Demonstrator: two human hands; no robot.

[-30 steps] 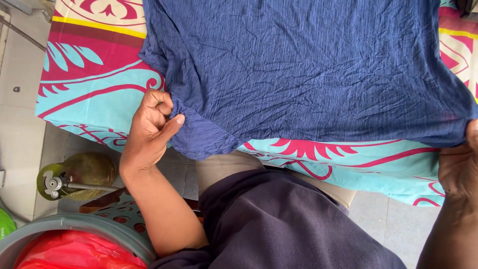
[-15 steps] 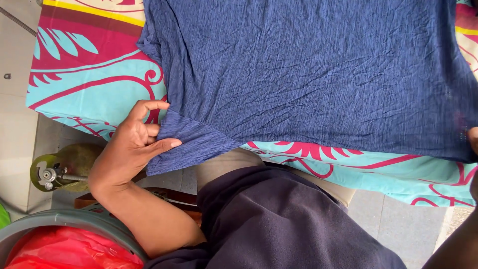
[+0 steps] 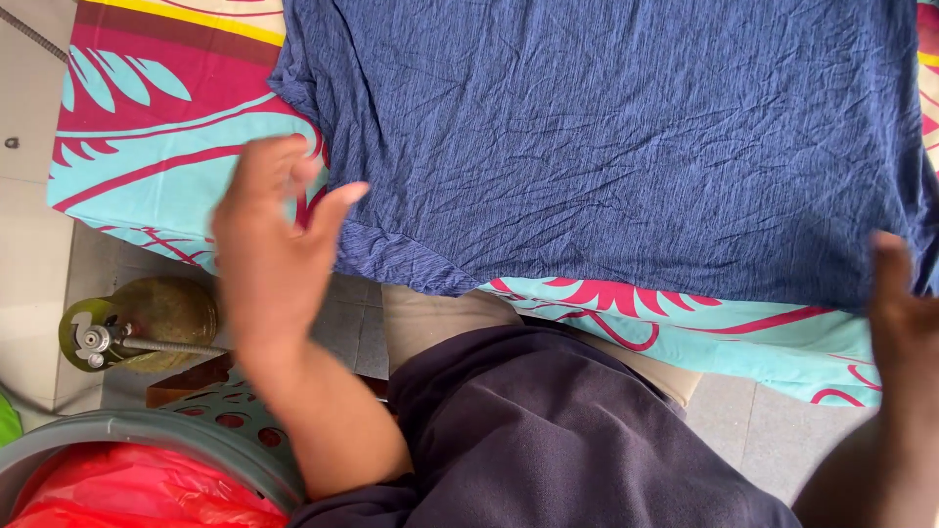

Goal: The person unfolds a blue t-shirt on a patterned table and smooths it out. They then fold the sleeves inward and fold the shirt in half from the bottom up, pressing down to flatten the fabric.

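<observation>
A dark blue garment [image 3: 606, 147] lies spread flat on a surface covered with a turquoise, magenta and yellow patterned cloth [image 3: 156, 147]. My left hand [image 3: 274, 244] hovers blurred just left of the garment's near left sleeve corner, fingers apart, holding nothing. My right hand [image 3: 900, 303] is at the right edge of the picture, beside the garment's near right hem, fingers loose and empty as far as I can see.
A grey perforated basket [image 3: 196, 430] with red fabric inside stands at the lower left on the tiled floor. Beside it stands an olive gas cylinder [image 3: 147, 318] with a metal valve and hose. My dark shirt fills the lower middle.
My left hand has let go of the sleeve corner and lifted off it, fingers spreading. The right hand has risen into view at the right edge. The view shifted slightly.
</observation>
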